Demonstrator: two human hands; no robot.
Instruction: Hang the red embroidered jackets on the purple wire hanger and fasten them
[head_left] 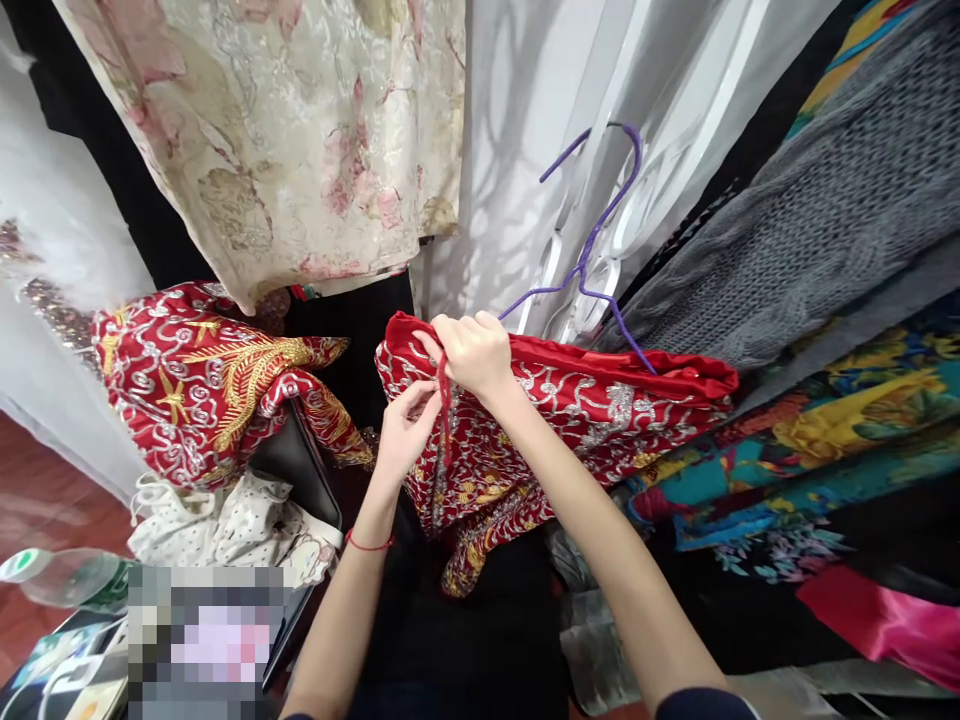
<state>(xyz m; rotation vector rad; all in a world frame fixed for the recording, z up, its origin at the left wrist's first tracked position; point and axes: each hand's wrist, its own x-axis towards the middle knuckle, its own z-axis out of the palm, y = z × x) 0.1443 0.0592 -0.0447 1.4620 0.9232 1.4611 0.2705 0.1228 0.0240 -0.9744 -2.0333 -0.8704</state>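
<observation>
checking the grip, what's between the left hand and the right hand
In the head view, a thin red cord runs between them, hanging over the red embroidered garment.

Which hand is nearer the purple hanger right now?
Right. The right hand, at the garment's top edge, is just below and left of the purple hanger in view; the left hand, pinching the red cord, is lower and farther left.

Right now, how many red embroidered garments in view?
2: a draped garment at left, a held garment at the purple hanger. More may be hidden.
</observation>
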